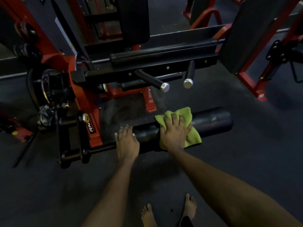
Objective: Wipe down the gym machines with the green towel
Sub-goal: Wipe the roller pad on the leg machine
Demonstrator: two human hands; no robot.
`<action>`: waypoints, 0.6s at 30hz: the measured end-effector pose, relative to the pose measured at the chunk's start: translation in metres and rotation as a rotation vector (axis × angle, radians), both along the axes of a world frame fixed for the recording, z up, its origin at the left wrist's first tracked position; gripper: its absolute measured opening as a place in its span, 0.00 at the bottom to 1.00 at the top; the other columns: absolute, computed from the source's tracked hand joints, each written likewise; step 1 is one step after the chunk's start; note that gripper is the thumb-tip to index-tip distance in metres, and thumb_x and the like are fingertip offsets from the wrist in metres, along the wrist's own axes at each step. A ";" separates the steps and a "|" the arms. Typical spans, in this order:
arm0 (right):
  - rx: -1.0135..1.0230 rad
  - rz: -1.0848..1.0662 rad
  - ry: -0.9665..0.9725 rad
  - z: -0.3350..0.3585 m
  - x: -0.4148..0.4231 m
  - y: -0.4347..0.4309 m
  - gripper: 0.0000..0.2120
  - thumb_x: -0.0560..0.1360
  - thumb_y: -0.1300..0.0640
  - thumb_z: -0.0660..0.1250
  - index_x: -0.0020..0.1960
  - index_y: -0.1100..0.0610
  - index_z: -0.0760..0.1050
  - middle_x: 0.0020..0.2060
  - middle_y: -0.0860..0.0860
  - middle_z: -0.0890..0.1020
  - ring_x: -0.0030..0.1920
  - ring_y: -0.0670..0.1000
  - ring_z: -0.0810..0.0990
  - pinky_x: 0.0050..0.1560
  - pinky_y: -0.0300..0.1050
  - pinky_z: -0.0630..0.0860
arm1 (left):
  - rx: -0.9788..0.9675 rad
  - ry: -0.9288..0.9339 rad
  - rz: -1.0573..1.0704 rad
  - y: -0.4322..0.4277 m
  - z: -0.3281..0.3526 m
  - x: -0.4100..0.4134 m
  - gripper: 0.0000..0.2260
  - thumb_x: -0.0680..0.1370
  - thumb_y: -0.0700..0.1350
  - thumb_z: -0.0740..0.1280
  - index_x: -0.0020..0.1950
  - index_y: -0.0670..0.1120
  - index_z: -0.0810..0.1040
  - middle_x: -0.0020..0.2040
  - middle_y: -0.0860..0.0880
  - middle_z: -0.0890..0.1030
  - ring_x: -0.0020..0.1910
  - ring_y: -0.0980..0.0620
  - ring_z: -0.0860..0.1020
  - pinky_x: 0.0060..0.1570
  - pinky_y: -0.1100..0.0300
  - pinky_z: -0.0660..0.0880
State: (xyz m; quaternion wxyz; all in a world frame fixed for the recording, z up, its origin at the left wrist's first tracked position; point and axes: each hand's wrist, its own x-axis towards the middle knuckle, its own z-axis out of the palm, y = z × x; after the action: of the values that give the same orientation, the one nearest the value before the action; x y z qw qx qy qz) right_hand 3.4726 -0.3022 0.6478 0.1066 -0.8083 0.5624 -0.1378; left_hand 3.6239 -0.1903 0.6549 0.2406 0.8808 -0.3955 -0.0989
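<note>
The green towel (188,123) lies draped over the black roller pad (213,120) of a red and black gym machine (85,102), low near the dark floor (49,194). The right hand (175,133) lies flat on top of the towel with its fingers spread, pressing the cloth against the pad's curved surface; the towel's edges show above the fingertips and below the palm on the right. The left hand (127,141) rests bare on the same pad, just to the left of the towel, fingers laid fairly straight over the top, though the dim light makes it hard to say whether the tips bend down the far side. Behind the pad two black handles (152,80) with chrome end caps stick out from the frame. Two bare feet (148,213) stand at the bottom edge.
</note>
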 end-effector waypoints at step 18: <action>-0.031 0.000 -0.017 -0.005 -0.069 -0.059 0.21 0.76 0.45 0.63 0.68 0.46 0.75 0.72 0.51 0.72 0.75 0.60 0.64 0.72 0.74 0.53 | 0.142 -0.049 -0.086 -0.044 0.004 -0.061 0.22 0.85 0.50 0.56 0.78 0.47 0.64 0.78 0.48 0.65 0.79 0.48 0.58 0.79 0.47 0.45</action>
State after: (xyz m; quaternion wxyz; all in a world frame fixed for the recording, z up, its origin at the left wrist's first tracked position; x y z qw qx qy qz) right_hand 3.4040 -0.3608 0.6427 0.0989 -0.8088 0.5591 -0.1531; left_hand 3.5631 -0.2347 0.6594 0.1631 0.8800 -0.4309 -0.1153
